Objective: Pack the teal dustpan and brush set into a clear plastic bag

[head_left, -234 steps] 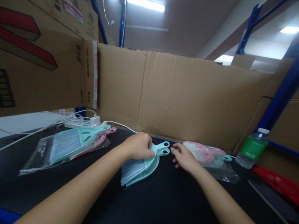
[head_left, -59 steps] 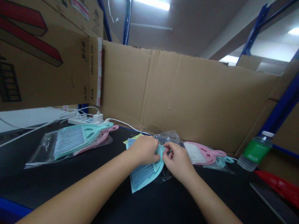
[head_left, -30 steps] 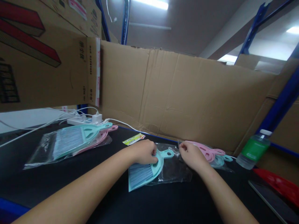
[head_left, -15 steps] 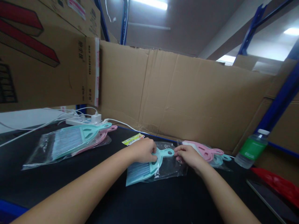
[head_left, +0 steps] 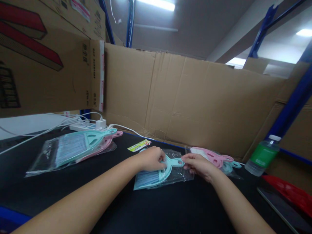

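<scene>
While both forearms reach in from the near edge: the person works at the black table (head_left: pixel 170 208).
Left hand (head_left: pixel 151 158): curled, pinching the teal plastic dustpan-and-brush set (head_left: pixel 156 174) near its handle.
Right hand (head_left: pixel 198 165): fingers closed on the clear crinkly plastic bag (head_left: pixel 181 172).
Handling: likely light, stiff, slippery under film; the looped handle looks the best grip.
Look: pale bristles, teal pan, lying flat mid-table.
Beyond: brown cardboard wall (head_left: pixel 195 97).

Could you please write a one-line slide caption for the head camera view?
Left hand grips a teal brush-and-dustpan set while right hand holds its clear bag.
</scene>
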Tool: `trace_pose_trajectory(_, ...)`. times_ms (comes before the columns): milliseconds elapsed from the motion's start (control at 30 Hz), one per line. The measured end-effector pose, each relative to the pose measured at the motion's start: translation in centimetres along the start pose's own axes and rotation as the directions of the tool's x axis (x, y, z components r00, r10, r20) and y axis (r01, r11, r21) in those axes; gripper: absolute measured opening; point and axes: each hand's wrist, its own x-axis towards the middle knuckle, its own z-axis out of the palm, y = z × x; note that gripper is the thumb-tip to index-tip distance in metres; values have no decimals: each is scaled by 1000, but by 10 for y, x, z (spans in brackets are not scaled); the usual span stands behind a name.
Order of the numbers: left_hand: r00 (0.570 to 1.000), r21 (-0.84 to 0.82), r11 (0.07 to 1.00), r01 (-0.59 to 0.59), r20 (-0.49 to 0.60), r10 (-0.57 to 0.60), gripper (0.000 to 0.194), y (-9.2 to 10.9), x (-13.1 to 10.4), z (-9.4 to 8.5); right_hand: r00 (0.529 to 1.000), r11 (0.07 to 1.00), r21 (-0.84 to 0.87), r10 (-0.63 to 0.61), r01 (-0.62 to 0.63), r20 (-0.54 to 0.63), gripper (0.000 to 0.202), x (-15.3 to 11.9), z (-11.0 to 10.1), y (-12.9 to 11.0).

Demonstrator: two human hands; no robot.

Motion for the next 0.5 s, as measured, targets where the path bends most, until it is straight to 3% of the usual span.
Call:
trace_pose_trajectory(233,999,-50,998,23,-21,-24,27,-14,1,-5,991,998,-61,-17,9,-136,11,1,7,-1)
trace_pose_trajectory(500,993,15,996,93,-69,-92,22,-20,0,-11,985,998,-67,6,-18,-175,20,5,5,6)
